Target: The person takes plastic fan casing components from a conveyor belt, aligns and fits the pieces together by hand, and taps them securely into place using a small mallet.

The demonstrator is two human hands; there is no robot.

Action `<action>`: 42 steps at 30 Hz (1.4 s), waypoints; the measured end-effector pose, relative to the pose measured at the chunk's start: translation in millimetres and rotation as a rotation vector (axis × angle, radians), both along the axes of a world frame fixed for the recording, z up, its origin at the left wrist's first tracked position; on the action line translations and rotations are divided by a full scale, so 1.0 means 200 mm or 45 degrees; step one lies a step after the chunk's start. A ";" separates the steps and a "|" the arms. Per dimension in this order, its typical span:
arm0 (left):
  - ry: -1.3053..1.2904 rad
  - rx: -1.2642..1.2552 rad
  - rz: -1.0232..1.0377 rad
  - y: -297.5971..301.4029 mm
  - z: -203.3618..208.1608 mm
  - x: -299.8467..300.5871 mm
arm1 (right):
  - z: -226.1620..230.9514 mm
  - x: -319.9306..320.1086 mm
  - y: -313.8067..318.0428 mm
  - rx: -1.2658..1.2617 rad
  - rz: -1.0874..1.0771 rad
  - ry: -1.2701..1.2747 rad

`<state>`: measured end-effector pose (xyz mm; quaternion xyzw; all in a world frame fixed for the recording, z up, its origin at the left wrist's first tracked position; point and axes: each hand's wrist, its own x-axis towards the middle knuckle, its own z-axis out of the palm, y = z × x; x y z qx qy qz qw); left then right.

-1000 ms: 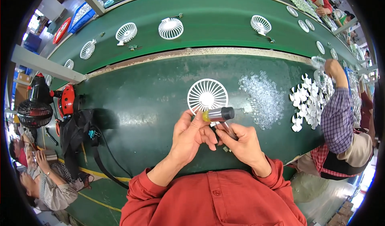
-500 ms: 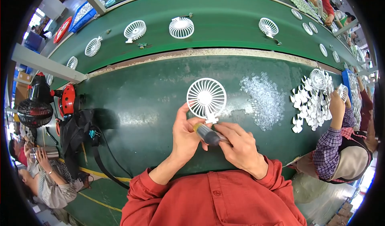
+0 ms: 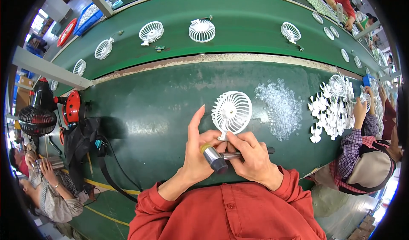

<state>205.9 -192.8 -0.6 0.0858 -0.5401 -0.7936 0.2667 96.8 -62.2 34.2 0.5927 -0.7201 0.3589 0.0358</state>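
A white round fan grille [image 3: 232, 112] with curved ribs and a short neck stands tilted in front of me, its hub showing a small centre dot. My left hand [image 3: 198, 152] pinches near the neck, with one finger stretched up beside the ribs. My right hand [image 3: 253, 159] also touches the neck with thumb and fingertips. Tucked in that same right hand is a hammer [image 3: 216, 161] with one yellow end and one black end; its handle passes under the palm and comes out on the right.
Clear small plastic pieces [image 3: 279, 108] lie heaped to the right, then white fan blades [image 3: 334, 112] near a co-worker's hands [image 3: 361, 108]. A green conveyor belt [image 3: 243, 31] carries several grilles at the back. A black bag [image 3: 85, 142] and a small black fan [image 3: 37, 120] are left.
The fan grille has been turned and tilted, moving slightly right and down. My left finger has come off its ribs. The hammer head has dropped lower, and parts on the belt have shifted right.
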 end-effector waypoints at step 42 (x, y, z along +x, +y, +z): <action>-0.359 0.557 -0.166 -0.08 0.03 -0.01 | 0.00 0.05 -0.06 0.226 -0.131 -0.050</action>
